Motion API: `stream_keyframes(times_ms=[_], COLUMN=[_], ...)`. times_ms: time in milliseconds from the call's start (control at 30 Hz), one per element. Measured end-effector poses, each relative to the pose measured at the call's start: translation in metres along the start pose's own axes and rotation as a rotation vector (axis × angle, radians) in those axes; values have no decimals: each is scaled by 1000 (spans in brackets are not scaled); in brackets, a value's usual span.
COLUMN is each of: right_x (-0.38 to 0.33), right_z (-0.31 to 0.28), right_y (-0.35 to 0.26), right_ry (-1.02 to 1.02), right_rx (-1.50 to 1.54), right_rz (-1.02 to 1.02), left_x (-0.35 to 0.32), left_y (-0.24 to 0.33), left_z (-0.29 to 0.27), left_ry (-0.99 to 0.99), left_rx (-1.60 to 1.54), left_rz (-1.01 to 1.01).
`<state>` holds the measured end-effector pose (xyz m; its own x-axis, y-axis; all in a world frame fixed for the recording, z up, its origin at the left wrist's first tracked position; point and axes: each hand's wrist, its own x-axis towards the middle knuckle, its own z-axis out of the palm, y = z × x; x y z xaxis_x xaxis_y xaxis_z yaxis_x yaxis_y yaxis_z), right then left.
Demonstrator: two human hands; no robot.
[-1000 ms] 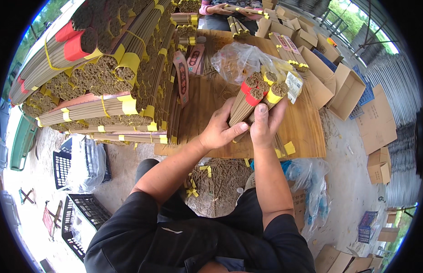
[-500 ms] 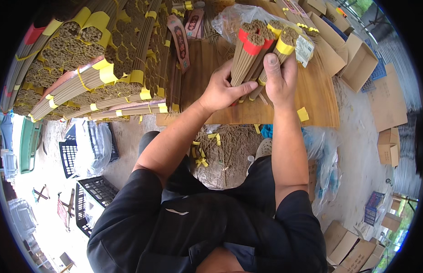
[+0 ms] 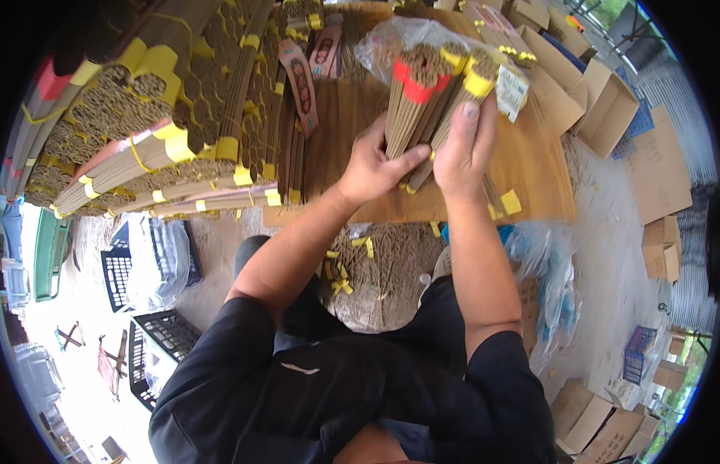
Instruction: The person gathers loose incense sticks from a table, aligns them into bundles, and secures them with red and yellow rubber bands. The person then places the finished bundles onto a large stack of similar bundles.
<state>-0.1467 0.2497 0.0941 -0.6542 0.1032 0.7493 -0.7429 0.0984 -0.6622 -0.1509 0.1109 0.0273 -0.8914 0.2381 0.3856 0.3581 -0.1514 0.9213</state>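
Several bundles of incense sticks stand tilted between my hands, above a wooden table. Red paper bands wrap the left ones near the top, yellow bands the right ones. My left hand is closed round the lower part of the red-banded bundles, thumb across the front. My right hand grips the yellow-banded bundles from the right, its thumb pointing up along them. The far-side fingers of both hands are hidden behind the sticks.
A tall stack of banded incense bundles fills the left. Pink printed strips and a clear plastic bag lie on the table. Cardboard boxes stand at the right, black crates at the lower left. Loose sticks and yellow paper scraps litter the ground below.
Both hands have shifted slightly left and down with the bundles. The yellow-banded bundles sit a little farther left in my right hand's grip.
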Motion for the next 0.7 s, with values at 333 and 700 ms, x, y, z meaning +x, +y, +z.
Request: stream_keyframes(times_ms=[333, 700], right_x=[-4, -12], right_z=[15, 21], right_y=[-9, -3], right_ry=[61, 87], right_rx=[40, 86], right_rz=[21, 7], left_x=[-2, -2], left_y=[-8, -6], left_z=[1, 6], left_ry=[-1, 35], left_rx=[160, 177], left_rz=[198, 199])
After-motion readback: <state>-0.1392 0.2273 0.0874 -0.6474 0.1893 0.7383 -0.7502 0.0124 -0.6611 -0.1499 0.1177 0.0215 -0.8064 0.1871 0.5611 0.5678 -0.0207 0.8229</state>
